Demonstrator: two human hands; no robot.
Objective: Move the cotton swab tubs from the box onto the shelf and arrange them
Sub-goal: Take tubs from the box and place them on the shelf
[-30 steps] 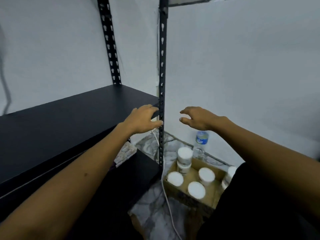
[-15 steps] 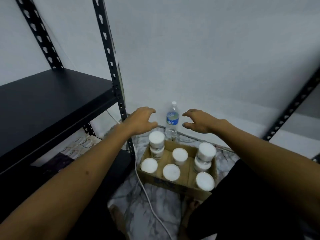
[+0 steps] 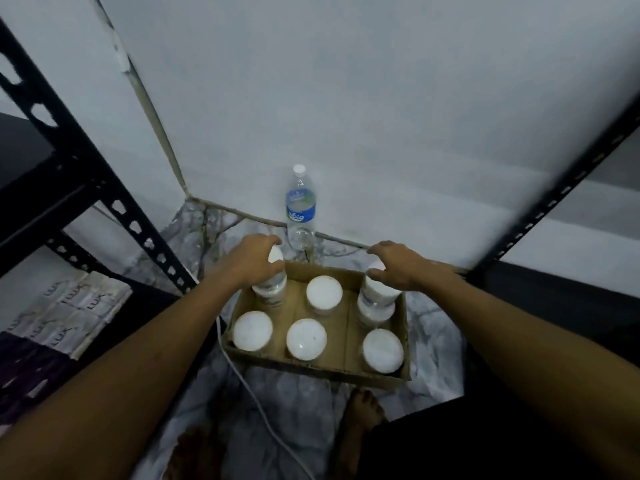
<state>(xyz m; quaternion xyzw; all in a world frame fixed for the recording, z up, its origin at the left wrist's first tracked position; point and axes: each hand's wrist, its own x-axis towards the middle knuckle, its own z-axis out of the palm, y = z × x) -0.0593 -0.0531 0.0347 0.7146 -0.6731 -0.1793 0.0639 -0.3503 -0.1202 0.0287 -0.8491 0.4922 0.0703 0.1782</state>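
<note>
white-lidded clear plastic cotton swab tubs [image 3: 306, 339] all sit in the shallow brown cardboard box [image 3: 322, 367] on the floor. left hand [image 3: 254, 263] and right hand [image 3: 401, 266] each curl round a stacked rear tub. black metal shelf [image 3: 20, 150]: no tubs seen on it; every transfer remains.

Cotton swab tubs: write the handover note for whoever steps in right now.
Left hand: curled over the top tub of the back-left stack, gripping it.
Right hand: curled over the top tub of the back-right stack.
Cardboard box sits on the floor beside the black shelf; four single tubs also stand in it, one back-middle and three in front.
Done: no tub shows on the visible part of the shelf.
Left: lift these two out, shelve them, fetch the rest, then arrange them.
</note>
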